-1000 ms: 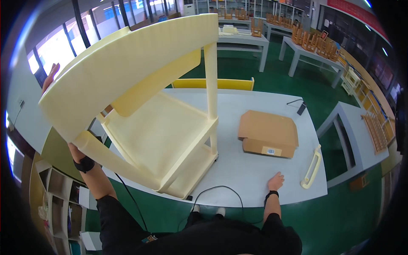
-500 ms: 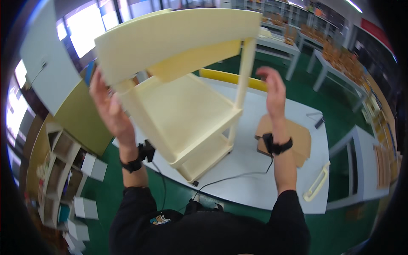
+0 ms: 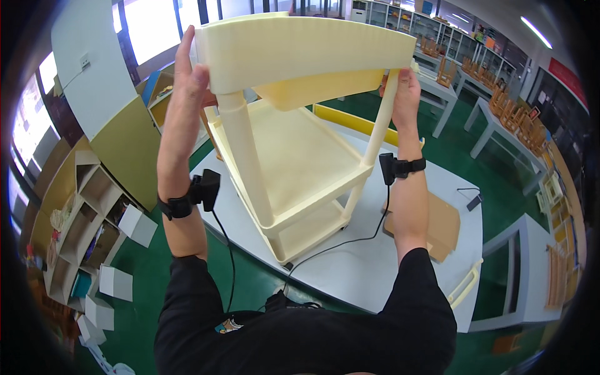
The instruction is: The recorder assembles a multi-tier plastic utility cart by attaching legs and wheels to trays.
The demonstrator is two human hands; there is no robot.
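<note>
A cream plastic trolley (image 3: 300,147) with stacked trays and round corner posts stands on the white table (image 3: 375,275), its top tray (image 3: 306,53) nearest me. My left hand (image 3: 187,84) lies along the left end of that tray, index finger stretched upward and thumb apart; its other fingers are partly hidden. At the tray's right end, my right hand (image 3: 406,94) grips the trolley by the top of the right post, with fingertips showing behind it. Both wrists carry black straps with cabled devices.
Flat cardboard pieces (image 3: 442,228) and a cream handle-shaped part (image 3: 465,284) lie on the table's right side. A yellow strip (image 3: 356,122) runs along its far edge. Shelving (image 3: 94,219) stands at left, a grey table frame (image 3: 515,275) at right. Black cables cross the table's front.
My hands have come up to the trolley's top tray; the right one has closed around the right post. The trolley appears slightly farther right in view.
</note>
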